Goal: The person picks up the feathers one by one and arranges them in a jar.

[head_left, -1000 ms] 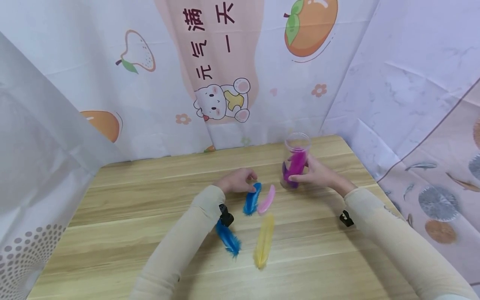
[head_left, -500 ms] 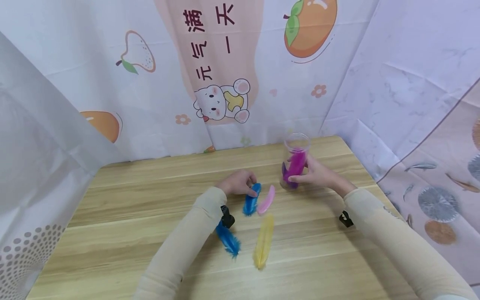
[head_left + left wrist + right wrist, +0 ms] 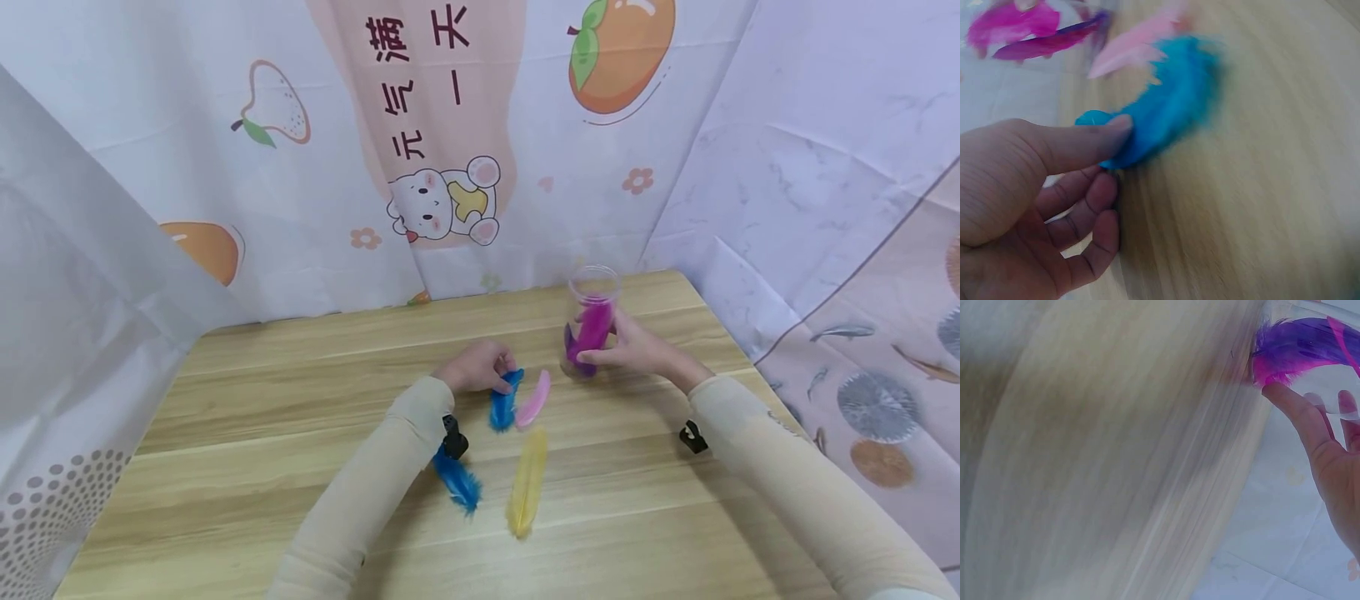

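My left hand pinches a blue feather near one end, thumb on top, and its fluffy end points away from the fingers. Just right of it a pink feather lies on the table. My right hand grips a clear plastic cup that stands upright, thumb on the near side and fingers behind. Inside the cup are magenta and purple feathers, seen through its wall.
On the wooden table lie a yellow feather and a second blue feather, partly under the left wrist. A printed curtain hangs along the table's back edge, and more cloth hangs at the right.
My left thumb and fingers have closed on the upper end of the blue feather, which has shifted slightly and bent. My right hand and the cup have stayed put.
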A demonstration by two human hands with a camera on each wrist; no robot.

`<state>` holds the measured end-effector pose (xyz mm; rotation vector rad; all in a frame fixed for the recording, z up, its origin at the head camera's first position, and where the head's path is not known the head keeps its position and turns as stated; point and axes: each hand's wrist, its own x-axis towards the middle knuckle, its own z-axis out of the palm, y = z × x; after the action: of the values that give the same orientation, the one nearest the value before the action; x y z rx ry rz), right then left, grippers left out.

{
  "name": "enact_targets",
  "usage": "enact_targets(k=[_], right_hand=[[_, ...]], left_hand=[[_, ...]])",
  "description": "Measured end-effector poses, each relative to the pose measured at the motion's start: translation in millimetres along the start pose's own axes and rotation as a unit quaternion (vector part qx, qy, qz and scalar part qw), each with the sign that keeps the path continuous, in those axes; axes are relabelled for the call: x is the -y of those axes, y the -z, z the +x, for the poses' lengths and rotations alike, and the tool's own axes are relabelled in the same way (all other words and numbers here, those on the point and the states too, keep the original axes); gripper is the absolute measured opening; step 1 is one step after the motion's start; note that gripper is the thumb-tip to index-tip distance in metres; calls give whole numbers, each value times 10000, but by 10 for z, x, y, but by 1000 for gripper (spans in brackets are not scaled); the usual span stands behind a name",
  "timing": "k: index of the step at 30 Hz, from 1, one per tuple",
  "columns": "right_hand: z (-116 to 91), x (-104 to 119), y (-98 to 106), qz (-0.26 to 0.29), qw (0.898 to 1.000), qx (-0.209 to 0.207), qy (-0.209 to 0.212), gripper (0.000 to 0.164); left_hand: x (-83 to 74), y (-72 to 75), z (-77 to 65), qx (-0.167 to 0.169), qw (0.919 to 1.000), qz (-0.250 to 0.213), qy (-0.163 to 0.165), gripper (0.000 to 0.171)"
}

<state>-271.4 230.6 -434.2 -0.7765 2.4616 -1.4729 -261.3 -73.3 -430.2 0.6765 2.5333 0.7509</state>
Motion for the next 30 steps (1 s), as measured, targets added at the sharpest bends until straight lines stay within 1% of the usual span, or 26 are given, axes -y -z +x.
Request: enact_targets(k=[4,6,9,13,16,22,30], right_hand=[[10,-8,15,-12,10000,-3,-21,77],[16,-12,21,-25,10000,-10,-9,76],[27,-26,23,-23,10000,-24,4,75],[39,-37,15,-21,10000,-17,41,75],[45,-35,8,-44,10000,-1,53,73],[46,-17,8,-38,10000,-7,70,71],[22,-11,22,1,10000,20,65,69]], left_hand=[[-24,-20,-9,61,9997,-89,-236,26],[-31,-24,-14,73,9994,-176,-284,27],[-15,-26,-23,30,9987,-449,-226,28],[41,-40,-27,-47,9974,-703,-137,28],[73,-54,-24,-45,9974,-717,-73,29],[82,-66,-13,4,9960,-890,55,29],[61,-66,-6,-13,9955,-942,51,28]])
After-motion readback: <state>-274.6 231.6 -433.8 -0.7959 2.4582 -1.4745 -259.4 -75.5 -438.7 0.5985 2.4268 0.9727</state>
